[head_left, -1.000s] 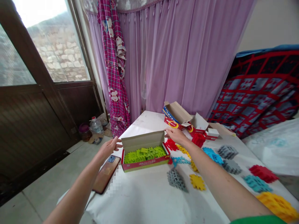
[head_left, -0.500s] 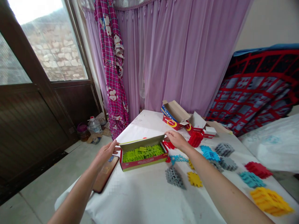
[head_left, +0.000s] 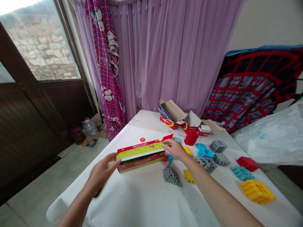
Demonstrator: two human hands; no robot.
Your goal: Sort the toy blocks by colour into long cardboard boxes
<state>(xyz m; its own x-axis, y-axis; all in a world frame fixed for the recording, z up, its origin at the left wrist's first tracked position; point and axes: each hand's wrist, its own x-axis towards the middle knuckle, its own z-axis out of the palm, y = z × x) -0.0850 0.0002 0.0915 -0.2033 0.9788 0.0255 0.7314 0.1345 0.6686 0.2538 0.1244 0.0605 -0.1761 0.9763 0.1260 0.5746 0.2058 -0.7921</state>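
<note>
A red and yellow-green cardboard box (head_left: 142, 160) sits on the white-covered table, with its lid (head_left: 139, 151) folded partway down over the front. Through the narrow gap under the lid only a dark strip of the contents shows. My left hand (head_left: 106, 167) holds the lid's left corner, thumb toward the front and fingers behind the end. At the opposite corner my right hand (head_left: 174, 148) pinches the lid's edge. Close to the box's right end lie a grey stack of toothed plastic pieces (head_left: 171, 175) and blue pieces (head_left: 170, 158).
Several coloured stacks of toothed pieces spread to the right, among them a yellow stack (head_left: 258, 191) and a red one (head_left: 247, 164). Opened boxes (head_left: 174, 112) stand at the back by the curtain. One small red piece (head_left: 142, 139) lies behind the box.
Both hands have brought the lid from standing up to nearly down, covering the green pieces inside. The view has shifted slightly right. The phone is now mostly hidden by my left arm.
</note>
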